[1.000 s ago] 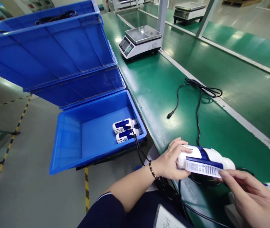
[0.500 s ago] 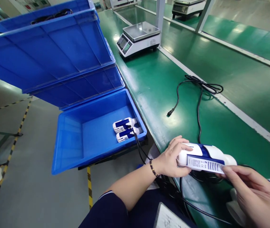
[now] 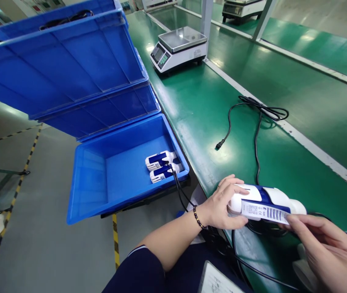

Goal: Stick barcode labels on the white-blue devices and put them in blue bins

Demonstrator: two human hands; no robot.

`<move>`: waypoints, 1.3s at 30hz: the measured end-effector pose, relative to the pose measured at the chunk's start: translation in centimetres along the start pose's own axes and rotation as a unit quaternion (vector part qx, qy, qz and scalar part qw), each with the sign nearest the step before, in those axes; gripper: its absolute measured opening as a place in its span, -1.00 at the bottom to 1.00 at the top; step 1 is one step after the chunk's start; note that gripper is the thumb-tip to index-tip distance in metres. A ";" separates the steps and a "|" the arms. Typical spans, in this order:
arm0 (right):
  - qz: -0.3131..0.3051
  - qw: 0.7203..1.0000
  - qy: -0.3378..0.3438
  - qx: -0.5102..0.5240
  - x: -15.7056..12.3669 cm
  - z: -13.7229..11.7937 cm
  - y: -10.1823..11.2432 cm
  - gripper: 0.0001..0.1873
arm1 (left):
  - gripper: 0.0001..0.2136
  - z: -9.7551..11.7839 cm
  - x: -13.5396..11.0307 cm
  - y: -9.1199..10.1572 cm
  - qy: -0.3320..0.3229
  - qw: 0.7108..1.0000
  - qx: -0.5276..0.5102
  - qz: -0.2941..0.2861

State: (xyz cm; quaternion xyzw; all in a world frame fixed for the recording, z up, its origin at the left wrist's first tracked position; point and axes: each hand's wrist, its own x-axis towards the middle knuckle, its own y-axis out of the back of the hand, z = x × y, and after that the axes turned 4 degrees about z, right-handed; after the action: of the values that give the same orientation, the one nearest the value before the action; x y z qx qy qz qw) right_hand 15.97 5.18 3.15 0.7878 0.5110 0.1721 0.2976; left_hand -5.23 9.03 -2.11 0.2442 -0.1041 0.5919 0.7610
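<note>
Green conveyor belt runs ahead, landmark. Blue crate left of belt, two white-blue devices in near corner. Digital scale far up belt. Black power cord loose mid-belt. White-blue handheld device at belt's near edge; left hand clamps its end, right hand fingertips pinch printed label. Best: brace steady, align edge, smooth flat. Label print too small to read.
</note>
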 end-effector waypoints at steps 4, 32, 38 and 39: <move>0.007 1.000 0.001 -0.013 -0.1 -0.2 0.1 -0.69 | -0.51 0.1 0.0 -0.1 0.001 1.000 -0.002 0.011; -0.016 1.000 -0.024 0.013 0.2 -0.3 0.2 -0.71 | -0.43 0.2 -0.1 -0.6 0.029 0.999 0.004 0.040; -0.014 1.000 -0.021 0.007 0.2 -0.1 0.2 -0.72 | -0.42 0.2 -0.1 -0.6 0.032 0.999 0.004 0.041; -0.015 1.000 -0.020 0.010 0.2 -0.2 0.1 -0.71 | -0.42 0.3 -0.1 -0.6 0.029 0.999 0.001 0.041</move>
State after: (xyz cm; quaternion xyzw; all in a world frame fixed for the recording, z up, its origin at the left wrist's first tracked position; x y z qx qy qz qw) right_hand 16.03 5.38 3.40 0.7865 0.5181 0.1470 0.3025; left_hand -4.67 8.72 -2.06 0.2232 -0.0915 0.6296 0.7385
